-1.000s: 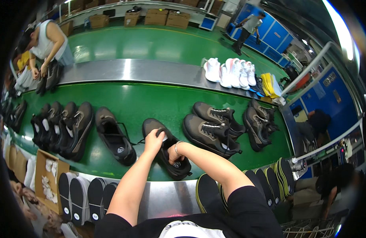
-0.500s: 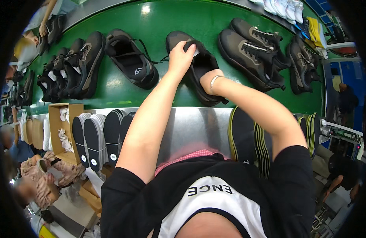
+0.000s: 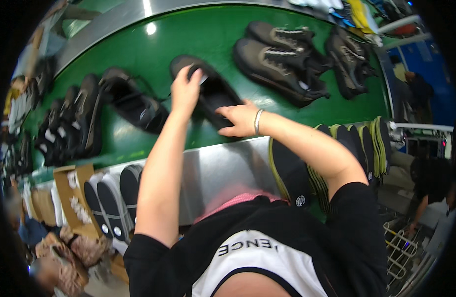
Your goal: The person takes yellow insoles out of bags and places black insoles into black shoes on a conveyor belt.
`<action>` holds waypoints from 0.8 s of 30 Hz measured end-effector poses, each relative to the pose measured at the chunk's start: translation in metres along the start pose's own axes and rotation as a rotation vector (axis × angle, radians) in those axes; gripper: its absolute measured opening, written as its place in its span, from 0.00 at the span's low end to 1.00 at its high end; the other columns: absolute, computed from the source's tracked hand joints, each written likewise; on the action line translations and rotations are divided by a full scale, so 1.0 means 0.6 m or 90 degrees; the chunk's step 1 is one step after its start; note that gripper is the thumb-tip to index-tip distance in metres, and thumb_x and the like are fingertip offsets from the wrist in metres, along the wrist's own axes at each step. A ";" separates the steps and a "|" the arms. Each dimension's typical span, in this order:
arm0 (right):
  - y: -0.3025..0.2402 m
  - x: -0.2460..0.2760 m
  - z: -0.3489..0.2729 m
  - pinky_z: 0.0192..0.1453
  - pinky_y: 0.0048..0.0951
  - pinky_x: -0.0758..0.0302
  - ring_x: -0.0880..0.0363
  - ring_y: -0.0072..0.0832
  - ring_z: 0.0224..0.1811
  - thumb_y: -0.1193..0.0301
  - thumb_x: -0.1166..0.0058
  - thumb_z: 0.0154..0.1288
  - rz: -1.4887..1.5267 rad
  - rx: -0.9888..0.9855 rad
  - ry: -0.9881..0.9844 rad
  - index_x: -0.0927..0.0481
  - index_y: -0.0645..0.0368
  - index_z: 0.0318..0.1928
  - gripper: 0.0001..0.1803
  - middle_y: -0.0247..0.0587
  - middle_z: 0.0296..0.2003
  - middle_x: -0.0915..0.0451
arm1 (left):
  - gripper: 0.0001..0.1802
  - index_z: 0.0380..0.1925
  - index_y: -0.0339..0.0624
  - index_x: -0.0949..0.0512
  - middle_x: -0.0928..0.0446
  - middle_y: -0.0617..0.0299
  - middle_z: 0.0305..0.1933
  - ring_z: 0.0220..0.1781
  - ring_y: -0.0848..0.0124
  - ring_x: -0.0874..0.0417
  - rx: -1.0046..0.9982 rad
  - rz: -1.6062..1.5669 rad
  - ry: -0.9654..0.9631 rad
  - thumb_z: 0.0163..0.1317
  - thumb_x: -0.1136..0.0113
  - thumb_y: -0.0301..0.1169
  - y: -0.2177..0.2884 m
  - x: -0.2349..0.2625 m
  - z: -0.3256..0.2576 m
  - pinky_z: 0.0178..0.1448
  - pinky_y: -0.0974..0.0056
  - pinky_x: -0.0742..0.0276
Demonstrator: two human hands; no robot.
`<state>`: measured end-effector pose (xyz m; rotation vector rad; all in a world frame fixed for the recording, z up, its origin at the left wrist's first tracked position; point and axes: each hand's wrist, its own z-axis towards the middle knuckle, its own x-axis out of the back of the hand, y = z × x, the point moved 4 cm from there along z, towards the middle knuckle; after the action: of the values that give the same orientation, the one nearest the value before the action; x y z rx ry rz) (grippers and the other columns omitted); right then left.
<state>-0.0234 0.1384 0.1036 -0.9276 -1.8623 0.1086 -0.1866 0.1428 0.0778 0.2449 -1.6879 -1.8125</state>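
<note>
Left grip (image 3: 185, 89) is closed, thumb against fingers, on the black padded tongue (image 3: 194, 72) of an open-topped brown-and-black shoe (image 3: 215, 96), while the right grip (image 3: 240, 120) is partly open at that shoe's heel end, thumb and fingers spread; how firmly it presses there I cannot tell. That shoe lies on the glossy green surface (image 3: 154, 49), toe pointing forward and left, between a single dark shoe (image 3: 134, 101) with loose black laces and a laced brown-and-black pair (image 3: 287, 59). Black insoles with yellow-green edges (image 3: 290, 173) sit nearer, to the right.
</note>
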 end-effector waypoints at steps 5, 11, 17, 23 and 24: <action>0.089 0.146 -0.122 0.50 0.36 0.33 0.30 0.41 0.46 0.69 0.48 0.49 -0.043 0.065 0.595 0.26 0.61 0.38 0.15 0.48 0.38 0.26 | 0.11 0.36 0.50 0.25 0.24 0.58 0.30 0.34 0.60 0.25 -0.295 0.377 -0.051 0.51 0.44 0.33 0.073 0.057 0.036 0.38 0.60 0.29; 0.378 0.173 -0.213 0.58 0.38 0.40 0.39 0.44 0.56 0.64 0.41 0.42 -0.179 -0.311 0.554 0.29 0.56 0.44 0.25 0.49 0.51 0.35 | 0.12 0.39 0.50 0.25 0.25 0.58 0.34 0.39 0.59 0.26 -0.332 0.630 0.145 0.51 0.46 0.30 0.085 0.107 0.099 0.43 0.57 0.30; 0.346 0.179 -0.109 0.65 0.41 0.55 0.37 0.34 0.58 0.57 0.40 0.40 -0.226 -0.456 0.258 0.44 0.57 0.58 0.44 0.48 0.51 0.30 | 0.14 0.31 0.44 0.25 0.27 0.58 0.39 0.47 0.60 0.29 -0.249 0.485 0.011 0.39 0.45 0.28 0.147 0.040 -0.039 0.47 0.53 0.38; 0.310 0.161 -0.093 0.46 0.37 0.29 0.24 0.43 0.41 0.64 0.45 0.42 -0.245 -0.377 0.205 0.30 0.64 0.40 0.24 0.54 0.37 0.24 | 0.35 0.53 0.37 0.39 0.35 0.44 0.53 0.56 0.51 0.36 0.046 0.068 -0.162 0.50 0.45 0.47 0.078 -0.088 -0.126 0.59 0.53 0.41; 0.255 0.155 -0.082 0.47 0.39 0.29 0.26 0.46 0.42 0.63 0.46 0.41 -0.228 -0.378 0.194 0.31 0.67 0.42 0.27 0.57 0.37 0.25 | 0.41 0.57 0.38 0.45 0.37 0.42 0.55 0.58 0.50 0.37 0.129 -0.006 -0.166 0.49 0.44 0.50 0.070 -0.097 -0.131 0.60 0.53 0.42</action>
<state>0.0822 0.2892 0.1266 -0.9149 -1.7615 -0.7978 -0.0854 0.1119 0.0887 0.1049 -2.0586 -1.7405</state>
